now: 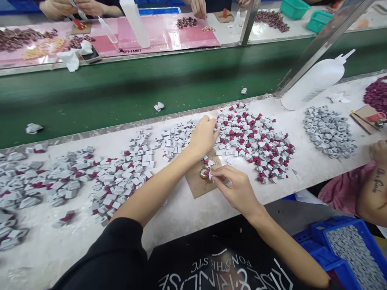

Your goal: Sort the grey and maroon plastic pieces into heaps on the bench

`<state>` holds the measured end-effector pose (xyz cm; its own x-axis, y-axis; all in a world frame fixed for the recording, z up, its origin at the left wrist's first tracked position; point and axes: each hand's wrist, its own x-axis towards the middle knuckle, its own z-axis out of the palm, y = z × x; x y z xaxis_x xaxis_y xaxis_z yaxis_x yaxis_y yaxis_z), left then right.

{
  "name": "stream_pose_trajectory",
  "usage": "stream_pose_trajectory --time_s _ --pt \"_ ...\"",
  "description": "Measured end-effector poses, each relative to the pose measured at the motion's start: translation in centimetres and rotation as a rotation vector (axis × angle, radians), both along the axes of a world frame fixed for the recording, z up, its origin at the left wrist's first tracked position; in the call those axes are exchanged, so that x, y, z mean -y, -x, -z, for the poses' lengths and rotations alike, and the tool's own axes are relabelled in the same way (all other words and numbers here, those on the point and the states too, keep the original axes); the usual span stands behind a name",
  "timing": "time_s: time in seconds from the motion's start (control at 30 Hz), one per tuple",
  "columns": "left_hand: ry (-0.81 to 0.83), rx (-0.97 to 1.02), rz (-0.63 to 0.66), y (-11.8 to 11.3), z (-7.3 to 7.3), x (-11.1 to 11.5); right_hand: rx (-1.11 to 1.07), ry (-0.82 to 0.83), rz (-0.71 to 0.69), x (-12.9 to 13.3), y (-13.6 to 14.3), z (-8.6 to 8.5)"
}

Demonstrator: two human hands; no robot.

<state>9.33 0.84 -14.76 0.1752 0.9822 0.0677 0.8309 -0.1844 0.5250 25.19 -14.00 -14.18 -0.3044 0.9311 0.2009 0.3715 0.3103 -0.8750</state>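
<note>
The grey-and-maroon piece is pinched between the thumb and fingertips of your right hand, at the edge of a small round cap with a gold-coloured rim. The cap sits on a brown cardboard square on the white desk in front of you. Your left hand is farther forward, with its fingers curled down between two groups of pieces; you cannot tell from here whether it grips anything. To its right spreads a mixed grey-and-maroon pile, while a long scatter of mostly grey pieces runs off to your left. Beyond the desk edge lies a green belt with a few loose bits on it. A white bottle leans over to your right, beyond a grey pile, and a co-worker's hand shows at the right edge.
</note>
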Motion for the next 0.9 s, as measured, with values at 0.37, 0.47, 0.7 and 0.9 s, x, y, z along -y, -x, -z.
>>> stream_pose_trajectory --time_s 0.37,0.47,0.7,0.9 --pt "0.026 0.561 -0.016 4.3 -2.6 3.6 0.052 0.004 -0.038 -0.6 0.3 -0.6" --pt "0.125 0.631 -0.073 6.4 -2.8 4.7 0.031 0.018 -0.031 -0.4 0.2 -0.5" --pt "0.308 0.825 -0.178 8.5 -3.6 7.7 -0.142 0.115 0.055 -0.3 -0.1 -1.2" --pt "0.427 1.034 -0.028 6.7 -4.7 9.5 -0.503 0.279 0.205 -2.5 -0.7 -2.0"
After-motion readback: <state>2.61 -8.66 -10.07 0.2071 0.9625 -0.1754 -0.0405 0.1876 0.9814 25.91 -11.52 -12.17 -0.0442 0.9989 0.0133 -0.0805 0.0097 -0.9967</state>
